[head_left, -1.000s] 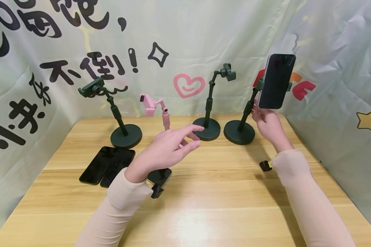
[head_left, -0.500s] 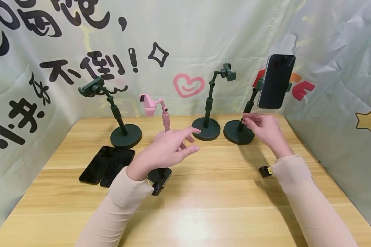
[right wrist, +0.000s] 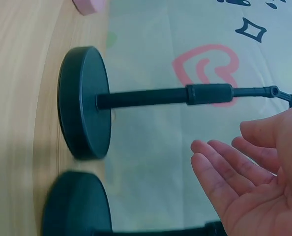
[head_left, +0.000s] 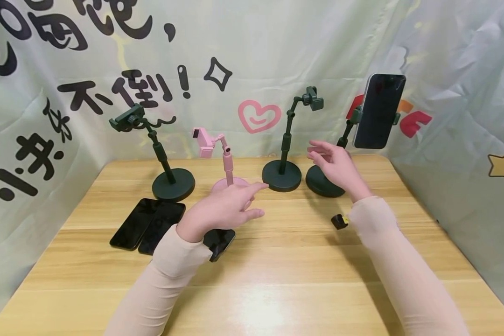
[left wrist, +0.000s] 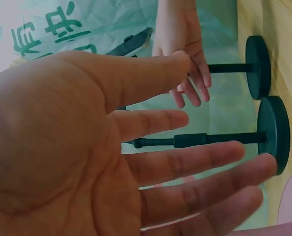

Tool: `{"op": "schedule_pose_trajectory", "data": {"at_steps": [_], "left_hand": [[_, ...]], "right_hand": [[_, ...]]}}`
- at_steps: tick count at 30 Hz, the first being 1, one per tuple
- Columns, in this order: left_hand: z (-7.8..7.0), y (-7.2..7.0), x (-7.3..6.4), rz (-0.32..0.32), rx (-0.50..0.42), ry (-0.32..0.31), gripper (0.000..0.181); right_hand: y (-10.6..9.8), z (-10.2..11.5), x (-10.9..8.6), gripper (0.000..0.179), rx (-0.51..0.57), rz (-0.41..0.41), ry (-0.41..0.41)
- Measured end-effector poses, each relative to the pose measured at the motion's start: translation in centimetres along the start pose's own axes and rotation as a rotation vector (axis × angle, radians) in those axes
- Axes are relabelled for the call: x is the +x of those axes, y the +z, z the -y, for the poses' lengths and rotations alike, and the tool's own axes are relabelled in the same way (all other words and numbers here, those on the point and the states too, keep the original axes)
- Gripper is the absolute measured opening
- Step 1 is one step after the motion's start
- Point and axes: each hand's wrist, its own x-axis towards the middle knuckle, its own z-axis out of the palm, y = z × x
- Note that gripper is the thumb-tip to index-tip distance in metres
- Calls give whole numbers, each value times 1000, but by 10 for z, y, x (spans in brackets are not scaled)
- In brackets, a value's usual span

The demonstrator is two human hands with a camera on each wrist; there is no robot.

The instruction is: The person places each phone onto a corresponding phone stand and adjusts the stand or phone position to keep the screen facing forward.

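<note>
My right hand [head_left: 333, 164] hovers, fingers loosely extended and holding nothing, in front of the rightmost dark green phone stand [head_left: 324, 182]. A black-screened phone [head_left: 380, 112] sits upright in that stand's clamp. Left of the hand stands another dark green phone stand [head_left: 286, 142], its clamp bare; the right wrist view shows its round base [right wrist: 84, 103] beside my open palm. My left hand [head_left: 224, 210] hangs palm down with spread fingers, also holding nothing. It overlaps the base of a pink phone stand [head_left: 228, 163] and a phone [head_left: 219, 240] lying on the table.
At the left stands a third dark green phone stand [head_left: 161, 156] with a bare clamp. Two black phones, one [head_left: 135, 224] partly beside the other [head_left: 161, 224], lie in front of it. A printed cloth [head_left: 344, 42] hangs behind the wooden table [head_left: 285, 280].
My right hand has come off the pole of the rightmost stand and moved left, its fingers opening. The left hand has shifted slightly; the phone stays in its clamp.
</note>
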Motion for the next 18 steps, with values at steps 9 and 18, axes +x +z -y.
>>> {"op": "schedule_pose_trajectory", "data": {"at_steps": [9, 18], "left_hand": [[7, 5, 2, 71, 11, -67, 66], [7, 5, 4, 83, 28, -81, 64]], "right_hand": [[25, 7, 29, 57, 50, 15, -31], [38, 17, 48, 58, 77, 17, -37]]}}
